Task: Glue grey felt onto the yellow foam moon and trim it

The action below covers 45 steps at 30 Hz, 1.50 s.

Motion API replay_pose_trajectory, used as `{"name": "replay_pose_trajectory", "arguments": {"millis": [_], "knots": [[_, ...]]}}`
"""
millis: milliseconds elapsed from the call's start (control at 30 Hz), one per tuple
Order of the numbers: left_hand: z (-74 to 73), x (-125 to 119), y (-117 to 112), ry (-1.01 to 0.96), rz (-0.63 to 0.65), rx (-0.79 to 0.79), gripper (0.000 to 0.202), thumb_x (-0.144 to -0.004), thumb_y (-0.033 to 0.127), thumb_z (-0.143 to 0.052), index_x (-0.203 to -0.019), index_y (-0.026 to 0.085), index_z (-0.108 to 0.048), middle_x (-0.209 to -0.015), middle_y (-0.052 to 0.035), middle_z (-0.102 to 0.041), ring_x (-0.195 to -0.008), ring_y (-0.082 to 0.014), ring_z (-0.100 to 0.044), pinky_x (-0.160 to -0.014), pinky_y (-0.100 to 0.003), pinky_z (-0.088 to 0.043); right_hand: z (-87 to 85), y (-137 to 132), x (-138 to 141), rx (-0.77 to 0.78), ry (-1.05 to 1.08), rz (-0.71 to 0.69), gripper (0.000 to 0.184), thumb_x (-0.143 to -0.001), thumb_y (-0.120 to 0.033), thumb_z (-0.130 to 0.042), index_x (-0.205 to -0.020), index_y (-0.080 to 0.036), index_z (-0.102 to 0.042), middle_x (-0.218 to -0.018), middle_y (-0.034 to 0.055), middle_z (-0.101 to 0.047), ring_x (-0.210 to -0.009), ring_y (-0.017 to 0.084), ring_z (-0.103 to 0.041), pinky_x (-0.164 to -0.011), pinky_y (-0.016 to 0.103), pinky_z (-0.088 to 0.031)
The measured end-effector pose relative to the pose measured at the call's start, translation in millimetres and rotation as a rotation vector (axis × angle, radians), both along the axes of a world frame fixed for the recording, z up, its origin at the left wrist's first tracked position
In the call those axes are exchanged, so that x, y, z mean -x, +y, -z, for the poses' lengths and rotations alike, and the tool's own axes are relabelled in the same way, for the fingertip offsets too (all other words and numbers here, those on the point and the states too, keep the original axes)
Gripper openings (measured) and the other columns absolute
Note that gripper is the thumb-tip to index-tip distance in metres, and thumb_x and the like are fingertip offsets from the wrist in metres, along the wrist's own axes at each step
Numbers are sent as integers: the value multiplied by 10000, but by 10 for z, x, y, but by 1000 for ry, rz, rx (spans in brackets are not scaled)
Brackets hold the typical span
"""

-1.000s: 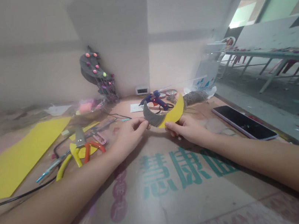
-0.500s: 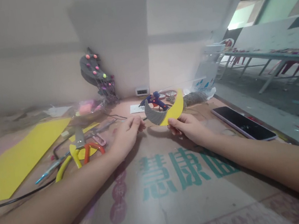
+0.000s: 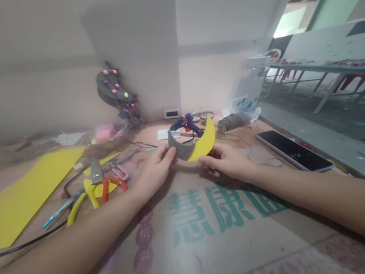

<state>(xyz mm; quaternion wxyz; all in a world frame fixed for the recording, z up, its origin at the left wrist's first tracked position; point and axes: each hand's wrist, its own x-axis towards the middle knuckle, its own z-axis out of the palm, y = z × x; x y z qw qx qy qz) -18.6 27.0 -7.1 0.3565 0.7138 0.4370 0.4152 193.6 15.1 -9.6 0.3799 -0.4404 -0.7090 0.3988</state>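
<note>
A crescent-shaped cutout (image 3: 193, 144), yellow on its right half and grey on its left, is held upright over the cardboard work surface (image 3: 216, 223). My right hand (image 3: 224, 160) pinches its yellow lower edge. My left hand (image 3: 155, 168) has its fingertips closed on the grey tip. Both forearms reach in from the bottom corners. A blue glue gun (image 3: 185, 124) lies just behind the crescent.
Scissors with orange and yellow handles (image 3: 102, 185) lie left of my left hand, beside a large yellow sheet (image 3: 19, 193). A phone (image 3: 292, 150) rests at the right. A dark ornament with coloured beads (image 3: 116, 92) leans on the back wall. Grey twine (image 3: 235, 121) sits behind.
My left hand, which had let go of the crescent half a second ago, has closed on its grey tip again. Both hands and the crescent have shifted slightly left.
</note>
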Motion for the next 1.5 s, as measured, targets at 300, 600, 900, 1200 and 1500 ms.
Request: {"name": "replay_pose_trajectory", "arguments": {"millis": [300, 600, 900, 1200, 1500], "knots": [[-33, -12, -33, 100, -1, -42, 351, -904, 451, -440, -682, 186, -495, -613, 41, -463, -589, -120, -437, -565, -236, -332, -21, 4, 3, 33, 10, 2, 354, -798, -475, -579, -629, -174, -505, -539, -32, -492, -440, 74, -411, -434, 218, -326], [-14, -13, -37, 166, 38, -76, 316, -902, 398, -436, -742, 172, -588, -739, -4, -611, -699, -154, -540, -652, -251, -401, -19, 65, -27, 3, 113, 59, 370, -803, -512, -570, -669, -176, -493, -547, -40, -465, -482, 75, -378, -457, 212, -298], [-11, -35, -28, -104, 197, 62, 420, -842, 463, -561, -1151, 181, -592, -1066, -68, -660, -810, -158, -625, -699, -256, -484, -48, 48, -41, -114, 9, 115, 343, -881, -467, -466, -676, -193, -454, -565, -41, -438, -508, 92, -374, -482, 227, -287], [-29, -20, -76, 89, 99, 75, 335, -850, 485, -528, -878, 173, -646, -711, 7, -612, -613, -118, -529, -562, -222, -389, -53, 19, -16, -95, -18, 82, 310, -872, -445, -499, -698, -190, -474, -582, -53, -423, -511, 89, -381, -475, 215, -314], [-16, -51, -97, 146, 46, -34, 229, -820, 386, -578, -891, 192, -677, -853, -26, -688, -718, -157, -589, -644, -256, -437, -30, 58, -50, 12, 60, 90, 364, -781, -502, -615, -914, -163, -616, -693, -7, -584, -503, 94, -478, -432, 207, -377]]}}
